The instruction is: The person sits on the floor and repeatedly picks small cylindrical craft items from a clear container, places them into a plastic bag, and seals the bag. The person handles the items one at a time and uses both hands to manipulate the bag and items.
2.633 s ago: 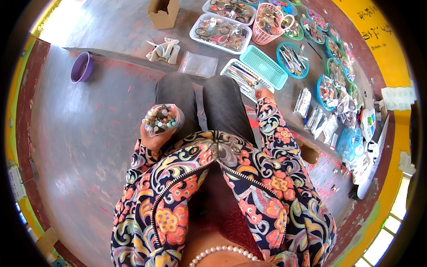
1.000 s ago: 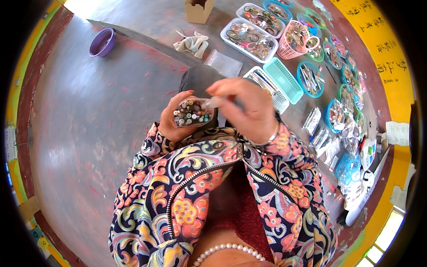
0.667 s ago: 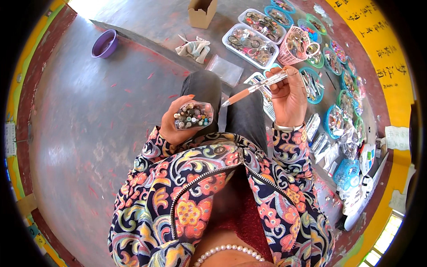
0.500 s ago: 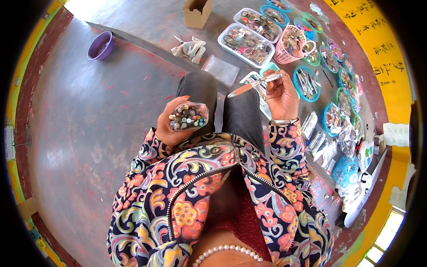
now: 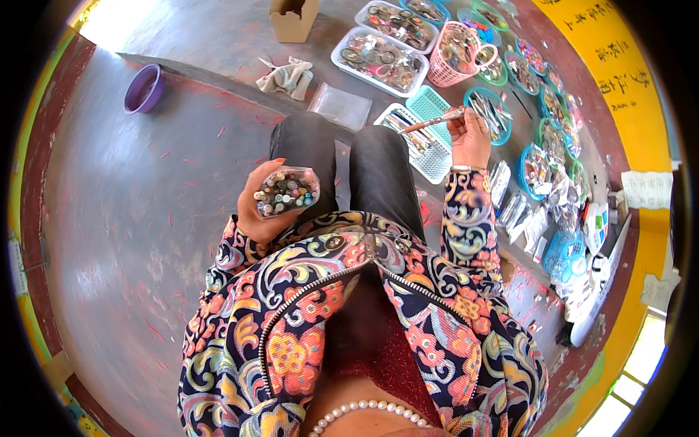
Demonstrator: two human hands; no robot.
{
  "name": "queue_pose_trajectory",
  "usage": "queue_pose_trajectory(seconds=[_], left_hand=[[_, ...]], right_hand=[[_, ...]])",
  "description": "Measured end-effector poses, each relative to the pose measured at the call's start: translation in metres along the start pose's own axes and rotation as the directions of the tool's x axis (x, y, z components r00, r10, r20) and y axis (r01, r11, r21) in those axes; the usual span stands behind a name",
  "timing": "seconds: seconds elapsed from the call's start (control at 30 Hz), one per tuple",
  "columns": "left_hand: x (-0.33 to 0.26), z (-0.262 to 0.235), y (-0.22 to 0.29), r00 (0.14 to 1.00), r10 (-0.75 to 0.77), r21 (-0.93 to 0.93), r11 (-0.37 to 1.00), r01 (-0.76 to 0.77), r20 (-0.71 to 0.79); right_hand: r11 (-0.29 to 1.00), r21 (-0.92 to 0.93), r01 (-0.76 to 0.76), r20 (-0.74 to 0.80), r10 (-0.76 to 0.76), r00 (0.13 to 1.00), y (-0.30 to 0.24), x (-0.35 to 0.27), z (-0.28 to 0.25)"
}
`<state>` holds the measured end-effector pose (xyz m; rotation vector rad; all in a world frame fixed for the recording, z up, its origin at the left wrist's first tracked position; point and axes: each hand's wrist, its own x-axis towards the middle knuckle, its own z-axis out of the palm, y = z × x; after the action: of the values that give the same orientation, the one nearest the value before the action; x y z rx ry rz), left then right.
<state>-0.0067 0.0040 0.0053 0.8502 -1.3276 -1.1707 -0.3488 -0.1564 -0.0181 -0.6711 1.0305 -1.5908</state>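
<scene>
Left hand (image 5: 256,209): forearm comes up from below, hand cupped around the left side of a clear pack of pens (image 5: 287,194), gripping it near the left knee (image 5: 302,149). Pen ends face my camera. Right hand (image 5: 472,140): forearm reaches forward, fingers curled, gripping one brownish pen (image 5: 429,124) by its silvery end; its other end points left, near the right knee (image 5: 380,164).

Surroundings: in my view the held pen crosses over a white basket (image 5: 438,169) with pens inside and a teal basket (image 5: 431,104) next to it. The right knee covers part of the white basket's near side, and the right hand hides part of a round blue basket (image 5: 507,127) of pens. I note a pink basket (image 5: 441,71) beyond, with a white tub (image 5: 375,84) to its left. Ahead of the knees lie a clear plastic bag (image 5: 340,107) and a crumpled cloth (image 5: 288,80); a cardboard box (image 5: 293,29) stands farther off. Well apart at left, a purple bowl (image 5: 143,90) sits on the grey floor (image 5: 138,211). Silvery packets (image 5: 514,213) lie right of the right sleeve.
</scene>
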Motion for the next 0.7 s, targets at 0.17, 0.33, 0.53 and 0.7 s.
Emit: queue_pose_trajectory(seconds=[0.17, 0.33, 0.53, 0.7], left_hand=[[0.0, 0.001, -0.002, 0.999, -0.027, 0.06, 0.998, 0.03, -0.038], [0.002, 0.001, -0.002, 0.999, -0.034, 0.115, 0.993, 0.038, -0.039], [0.004, 0.004, 0.003, 0.999, -0.033, 0.217, 0.975, 0.041, -0.042], [0.007, 0.005, 0.005, 0.999, -0.031, 0.245, 0.969, 0.036, -0.022]], right_hand=[[0.637, -0.768, 0.071, -0.123, -0.255, 0.959, 0.06, 0.037, -0.11], [0.2, -0.98, -0.012, -0.075, -0.313, 0.947, 0.107, 0.047, -0.165], [-0.042, -0.997, 0.058, 0.066, -0.221, 0.973, 0.098, 0.039, -0.118], [0.231, -0.961, 0.152, 0.072, -0.322, 0.944, 0.094, 0.043, -0.102]])
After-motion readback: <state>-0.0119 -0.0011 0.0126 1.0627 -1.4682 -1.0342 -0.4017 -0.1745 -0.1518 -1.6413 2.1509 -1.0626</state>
